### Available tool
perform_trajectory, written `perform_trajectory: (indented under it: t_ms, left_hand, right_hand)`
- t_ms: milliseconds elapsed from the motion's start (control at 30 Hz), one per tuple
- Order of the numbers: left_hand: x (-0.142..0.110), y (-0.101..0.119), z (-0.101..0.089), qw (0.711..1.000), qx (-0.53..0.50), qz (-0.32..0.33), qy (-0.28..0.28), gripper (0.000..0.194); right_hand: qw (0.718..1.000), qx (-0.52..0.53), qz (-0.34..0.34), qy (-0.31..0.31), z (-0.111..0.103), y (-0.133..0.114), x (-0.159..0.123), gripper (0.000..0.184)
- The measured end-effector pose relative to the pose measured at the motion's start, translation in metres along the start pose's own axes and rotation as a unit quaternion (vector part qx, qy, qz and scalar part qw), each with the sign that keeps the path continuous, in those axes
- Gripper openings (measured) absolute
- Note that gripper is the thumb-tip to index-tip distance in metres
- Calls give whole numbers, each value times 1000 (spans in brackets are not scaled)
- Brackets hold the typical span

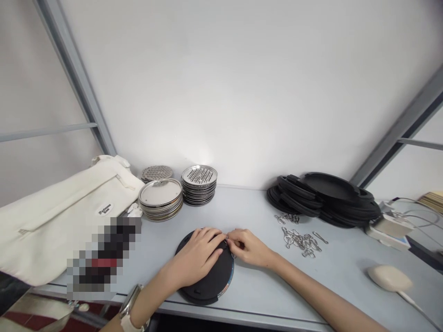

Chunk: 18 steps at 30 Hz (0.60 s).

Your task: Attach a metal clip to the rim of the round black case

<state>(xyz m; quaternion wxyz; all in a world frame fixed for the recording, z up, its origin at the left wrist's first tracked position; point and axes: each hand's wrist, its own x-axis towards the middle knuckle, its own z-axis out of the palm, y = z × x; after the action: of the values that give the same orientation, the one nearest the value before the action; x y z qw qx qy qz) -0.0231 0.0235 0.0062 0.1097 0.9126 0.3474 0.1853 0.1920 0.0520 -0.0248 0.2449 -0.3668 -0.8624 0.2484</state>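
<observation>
A round black disc (pixel 207 288) lies on the grey table, with a thin shiny rim showing along its right side. My left hand (pixel 199 258) rests flat over the disc, its fingers stretched toward the right edge. At that edge my right hand (pixel 247 247) pinches a small metal clip, mostly covered by the fingertips; part of a ring (pixel 234 256) shows below them. Fingertips of both hands nearly meet there. To the right lie loose metal clips (pixel 301 240) in a small heap.
Behind stand stacks of shiny metal discs (pixel 161 193) and perforated grater-like discs (pixel 200 177). Black ring-shaped covers (pixel 332 189) are piled at the back right, near a white box with cables (pixel 392 228). A white mouse-like object (pixel 389 277) lies right, a cream bag (pixel 69 203) left.
</observation>
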Motion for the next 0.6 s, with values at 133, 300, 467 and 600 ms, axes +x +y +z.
perform_trajectory:
  t_ms: [133, 300, 467, 600]
  left_hand:
    - [0, 0, -1, 1000, -3, -3, -1, 34]
    - [0, 1, -2, 1000, 5, 5, 0, 35]
    - [1, 1, -2, 1000, 7, 5, -8, 35]
    - [1, 0, -1, 1000, 11, 3, -9, 36]
  right_hand:
    - [1000, -4, -4, 4, 0, -1, 0, 26]
    - [1000, -7, -2, -1, -1, -2, 0, 24]
    - [1000, -10, -2, -1, -2, -2, 0, 24]
    - [1000, -9, -3, 1, -2, -3, 0, 26]
